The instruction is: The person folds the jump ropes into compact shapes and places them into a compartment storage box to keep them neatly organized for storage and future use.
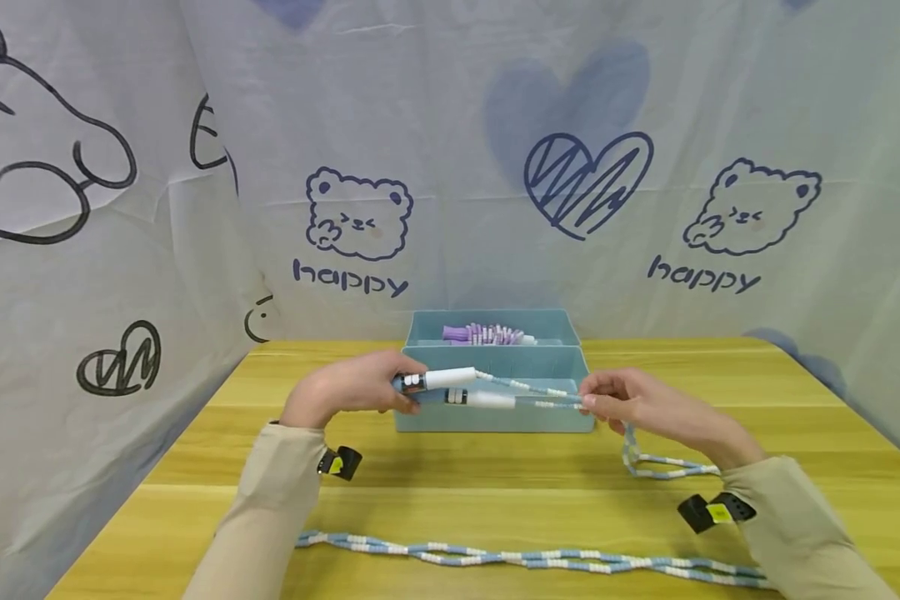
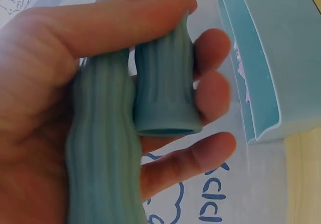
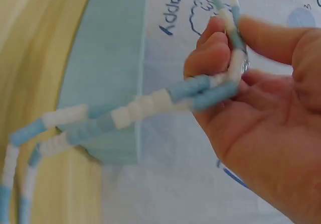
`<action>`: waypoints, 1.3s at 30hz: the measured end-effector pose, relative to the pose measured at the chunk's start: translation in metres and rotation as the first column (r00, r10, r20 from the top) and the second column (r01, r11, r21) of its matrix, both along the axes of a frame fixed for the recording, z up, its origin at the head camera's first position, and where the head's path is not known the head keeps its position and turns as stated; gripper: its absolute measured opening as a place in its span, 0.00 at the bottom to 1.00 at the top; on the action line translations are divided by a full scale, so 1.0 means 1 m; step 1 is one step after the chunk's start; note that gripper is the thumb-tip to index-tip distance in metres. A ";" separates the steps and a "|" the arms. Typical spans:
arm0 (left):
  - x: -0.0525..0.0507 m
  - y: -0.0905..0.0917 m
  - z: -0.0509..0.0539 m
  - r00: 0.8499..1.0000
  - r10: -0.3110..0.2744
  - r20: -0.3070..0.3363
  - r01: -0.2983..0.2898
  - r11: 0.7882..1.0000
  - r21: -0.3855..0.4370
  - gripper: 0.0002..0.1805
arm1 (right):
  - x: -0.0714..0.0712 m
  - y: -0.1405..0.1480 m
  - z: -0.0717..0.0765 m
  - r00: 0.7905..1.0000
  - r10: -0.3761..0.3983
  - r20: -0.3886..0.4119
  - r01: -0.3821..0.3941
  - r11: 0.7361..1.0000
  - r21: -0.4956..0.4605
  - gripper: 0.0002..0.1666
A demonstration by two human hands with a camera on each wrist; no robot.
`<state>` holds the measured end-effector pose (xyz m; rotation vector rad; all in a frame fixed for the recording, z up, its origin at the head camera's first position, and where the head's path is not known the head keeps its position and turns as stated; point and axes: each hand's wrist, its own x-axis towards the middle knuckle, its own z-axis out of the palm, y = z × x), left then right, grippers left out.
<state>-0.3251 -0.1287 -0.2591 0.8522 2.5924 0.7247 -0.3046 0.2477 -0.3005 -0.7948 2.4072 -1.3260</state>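
Note:
Two ribbed blue handles (image 2: 104, 143) with white ends (image 1: 452, 377) lie side by side in my left hand (image 1: 360, 385), its thumb across them in the left wrist view. From the white ends a doubled cord of blue and white beads (image 1: 525, 387) runs right to my right hand (image 1: 648, 407). There the thumb and fingers pinch the beaded cord (image 3: 145, 108), and its rest hangs below the hand and trails right over the table. Nearer the front, more beaded cord (image 1: 495, 557) lies across the table in roughly parallel strands.
Behind the hands stands a light blue box (image 1: 495, 419) with two compartments; the rear one holds a purple and white beaded bundle (image 1: 487, 335). The wooden table (image 1: 450, 500) meets a printed cloth (image 1: 450, 250) at its back and sides.

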 end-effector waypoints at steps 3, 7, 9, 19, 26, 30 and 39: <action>-0.001 0.001 -0.001 1.000 0.010 0.027 -0.010 1.000 0.008 0.06 | 0.001 0.008 0.006 0.999 -0.042 -0.030 0.041 0.999 -0.029 0.17; -0.001 0.000 -0.002 0.999 0.006 0.043 -0.007 1.000 0.029 0.05 | 0.003 0.022 0.013 0.993 -0.115 -0.014 0.113 0.989 -0.091 0.18; -0.001 -0.001 -0.002 0.999 -0.004 0.040 0.003 0.999 0.033 0.05 | 0.004 0.029 0.016 0.989 -0.146 -0.002 0.146 0.985 -0.096 0.18; -0.011 -0.012 -0.005 0.978 -0.057 0.202 -0.023 0.929 0.369 0.12 | 0.000 0.059 0.021 0.890 -0.348 -0.295 0.351 0.935 -0.045 0.17; -0.019 0.001 -0.013 0.825 -0.189 0.532 -0.411 0.445 0.796 0.19 | -0.002 0.059 0.012 0.735 -0.500 -0.459 0.557 0.831 -0.013 0.28; -0.009 0.037 -0.018 0.723 -0.349 0.596 -0.525 0.283 0.803 0.20 | -0.002 0.023 0.005 0.764 -0.504 -0.403 0.557 0.831 0.015 0.29; 0.007 0.071 -0.038 0.695 -0.474 0.541 -0.046 0.721 0.691 0.24 | 0.017 -0.044 0.003 0.977 -0.080 0.196 0.160 0.884 -0.440 0.20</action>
